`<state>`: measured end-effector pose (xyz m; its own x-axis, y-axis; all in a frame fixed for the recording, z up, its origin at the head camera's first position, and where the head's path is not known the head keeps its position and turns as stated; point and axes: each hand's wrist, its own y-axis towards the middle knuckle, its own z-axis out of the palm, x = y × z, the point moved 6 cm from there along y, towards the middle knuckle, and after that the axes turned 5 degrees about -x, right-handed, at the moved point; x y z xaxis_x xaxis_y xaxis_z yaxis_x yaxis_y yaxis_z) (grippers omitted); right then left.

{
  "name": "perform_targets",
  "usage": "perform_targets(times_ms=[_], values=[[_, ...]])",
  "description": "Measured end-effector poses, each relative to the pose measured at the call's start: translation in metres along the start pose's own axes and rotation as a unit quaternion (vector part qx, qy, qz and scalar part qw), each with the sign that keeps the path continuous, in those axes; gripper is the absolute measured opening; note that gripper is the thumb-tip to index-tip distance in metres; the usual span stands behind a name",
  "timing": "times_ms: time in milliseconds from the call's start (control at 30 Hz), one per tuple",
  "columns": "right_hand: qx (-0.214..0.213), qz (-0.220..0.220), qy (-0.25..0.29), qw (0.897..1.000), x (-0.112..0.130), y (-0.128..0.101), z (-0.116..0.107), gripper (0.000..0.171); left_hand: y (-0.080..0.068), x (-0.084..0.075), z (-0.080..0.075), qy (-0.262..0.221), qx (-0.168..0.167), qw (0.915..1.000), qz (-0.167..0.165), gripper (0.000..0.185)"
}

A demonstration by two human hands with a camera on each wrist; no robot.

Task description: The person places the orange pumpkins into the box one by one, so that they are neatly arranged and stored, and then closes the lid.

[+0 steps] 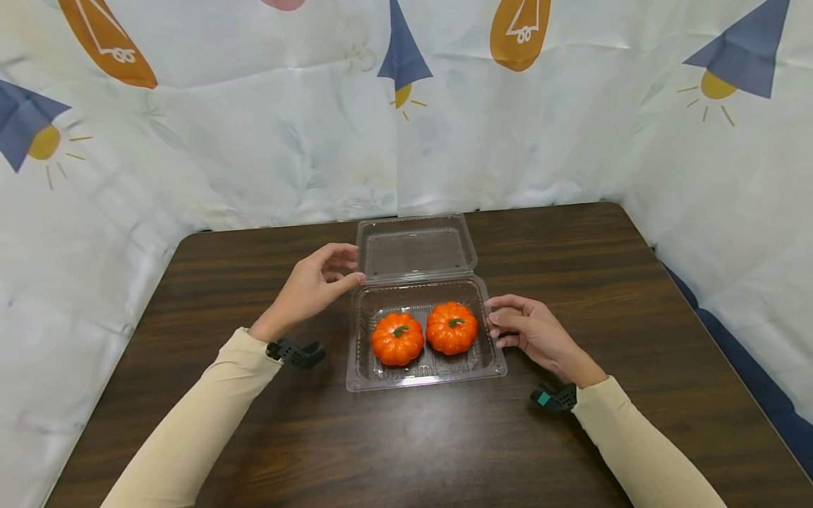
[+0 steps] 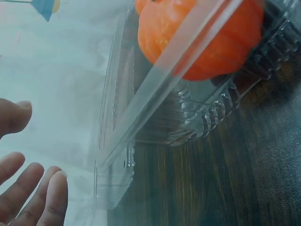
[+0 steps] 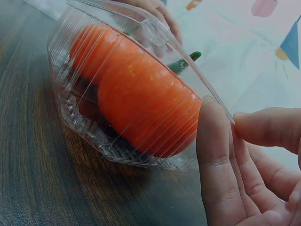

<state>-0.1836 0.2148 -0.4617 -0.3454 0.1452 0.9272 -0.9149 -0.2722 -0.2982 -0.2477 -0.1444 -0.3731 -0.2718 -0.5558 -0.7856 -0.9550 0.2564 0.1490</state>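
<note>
A clear plastic clamshell container (image 1: 362, 367) lies open on the dark wooden table, its lid (image 1: 416, 247) folded flat behind it. Two orange toy pumpkins sit side by side in the base, the left pumpkin (image 1: 396, 339) and the right pumpkin (image 1: 451, 327). My left hand (image 1: 352, 268) hovers at the container's back left corner by the hinge with fingers relaxed; in the left wrist view the fingers (image 2: 33, 193) stay apart from the plastic wall (image 2: 141, 108). My right hand (image 1: 494, 317) pinches the container's right rim (image 3: 221, 106) between thumb (image 3: 268, 127) and forefinger (image 3: 214, 155), beside a pumpkin (image 3: 141, 94).
The wooden table (image 1: 406, 444) reaches to a white printed cloth backdrop (image 1: 254, 141) at the back and both sides. Its right edge (image 1: 718, 339) runs diagonally toward me. Black wrist mounts (image 1: 295, 351) sit on both cream sleeves.
</note>
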Motion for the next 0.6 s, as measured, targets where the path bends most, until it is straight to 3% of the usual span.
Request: perform_targets(times_ms=[333, 600], values=[[0.0, 0.005, -0.001, 1.0, 0.0, -0.001, 0.001, 0.023, 0.009, 0.023, -0.002, -0.022, -0.034, 0.9979, -0.05, 0.051], [-0.003, 0.004, -0.005, 1.0, 0.001, 0.0, 0.0, 0.023, 0.019, 0.039, 0.003, -0.041, -0.031, 0.9958, -0.075, 0.049]])
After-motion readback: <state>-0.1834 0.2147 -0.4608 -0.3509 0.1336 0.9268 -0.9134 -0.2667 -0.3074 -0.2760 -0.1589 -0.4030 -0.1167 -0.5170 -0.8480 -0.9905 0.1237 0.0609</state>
